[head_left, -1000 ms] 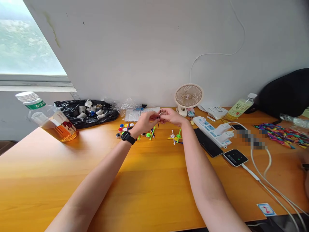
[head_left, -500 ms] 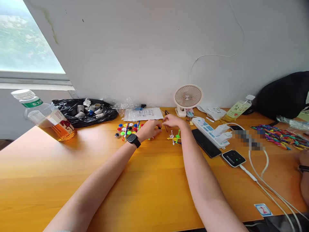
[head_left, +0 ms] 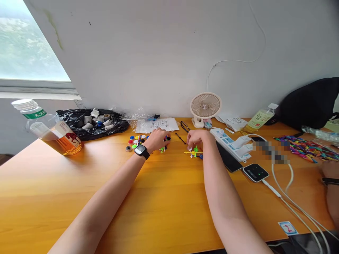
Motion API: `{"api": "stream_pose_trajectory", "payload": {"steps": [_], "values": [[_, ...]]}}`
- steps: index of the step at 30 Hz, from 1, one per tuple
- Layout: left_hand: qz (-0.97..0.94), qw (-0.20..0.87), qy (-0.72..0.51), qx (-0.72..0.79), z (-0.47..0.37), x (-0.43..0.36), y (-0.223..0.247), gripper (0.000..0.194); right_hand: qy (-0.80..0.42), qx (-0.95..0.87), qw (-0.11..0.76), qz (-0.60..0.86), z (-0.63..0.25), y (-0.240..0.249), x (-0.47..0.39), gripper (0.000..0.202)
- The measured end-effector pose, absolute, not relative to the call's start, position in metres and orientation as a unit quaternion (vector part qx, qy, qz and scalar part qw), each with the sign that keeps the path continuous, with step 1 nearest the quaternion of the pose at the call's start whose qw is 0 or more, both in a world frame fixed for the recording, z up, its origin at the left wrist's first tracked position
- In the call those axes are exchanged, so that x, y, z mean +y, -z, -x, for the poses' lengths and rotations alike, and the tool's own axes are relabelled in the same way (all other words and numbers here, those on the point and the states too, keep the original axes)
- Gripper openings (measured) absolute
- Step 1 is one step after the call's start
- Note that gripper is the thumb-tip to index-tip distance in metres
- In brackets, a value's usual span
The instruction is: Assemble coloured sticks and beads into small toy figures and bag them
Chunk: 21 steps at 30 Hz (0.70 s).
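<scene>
My left hand, below which a black watch circles the wrist, is over the right part of a group of small coloured discs. Its fingers are curled by a small black piece, and green and dark pieces show under them. My right hand points down with bent fingertips at a white piece, beside green and yellow arrow-shaped pieces. Whether it grips the white piece cannot be made out. Between the hands a thin black stick lies on the table.
Behind are a black bag of scraps, a paper sheet and a small fan. A large bottle stands left. Right are a power strip, a phone, cables, coloured pieces and another person's arm.
My right hand has moved right and down, away from the black stick, to the arrow-shaped pieces. My left hand has shifted slightly left. The stick lies uncovered between them.
</scene>
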<state>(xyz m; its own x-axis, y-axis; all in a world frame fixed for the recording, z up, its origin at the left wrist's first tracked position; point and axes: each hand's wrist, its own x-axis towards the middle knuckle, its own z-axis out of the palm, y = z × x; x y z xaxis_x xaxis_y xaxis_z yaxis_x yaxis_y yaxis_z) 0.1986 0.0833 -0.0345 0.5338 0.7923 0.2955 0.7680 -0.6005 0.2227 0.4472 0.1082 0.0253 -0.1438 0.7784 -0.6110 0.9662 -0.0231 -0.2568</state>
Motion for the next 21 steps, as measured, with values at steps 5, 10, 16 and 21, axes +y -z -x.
{"api": "stream_pose_trajectory", "payload": {"steps": [5, 10, 16, 21], "values": [[-0.866, 0.057, -0.243, 0.433, -0.199, 0.083, 0.026, 0.028, 0.293, 0.703, 0.058, -0.646, -0.456, -0.039, 0.106, 0.026], [-0.829, 0.213, -0.404, 0.324, -0.211, 0.077, 0.007, 0.031, 0.382, 0.727, -0.212, -0.530, -0.450, -0.055, 0.098, 0.027], [-0.762, 0.244, -0.521, 0.298, -0.219, 0.069, -0.012, 0.021, 0.562, 0.622, -0.370, -0.400, -0.420, -0.055, 0.095, 0.030], [-0.714, 0.106, -0.555, 0.414, -0.216, 0.067, -0.016, 0.021, 0.627, 0.582, -0.401, -0.329, -0.407, -0.050, 0.100, 0.027]]}}
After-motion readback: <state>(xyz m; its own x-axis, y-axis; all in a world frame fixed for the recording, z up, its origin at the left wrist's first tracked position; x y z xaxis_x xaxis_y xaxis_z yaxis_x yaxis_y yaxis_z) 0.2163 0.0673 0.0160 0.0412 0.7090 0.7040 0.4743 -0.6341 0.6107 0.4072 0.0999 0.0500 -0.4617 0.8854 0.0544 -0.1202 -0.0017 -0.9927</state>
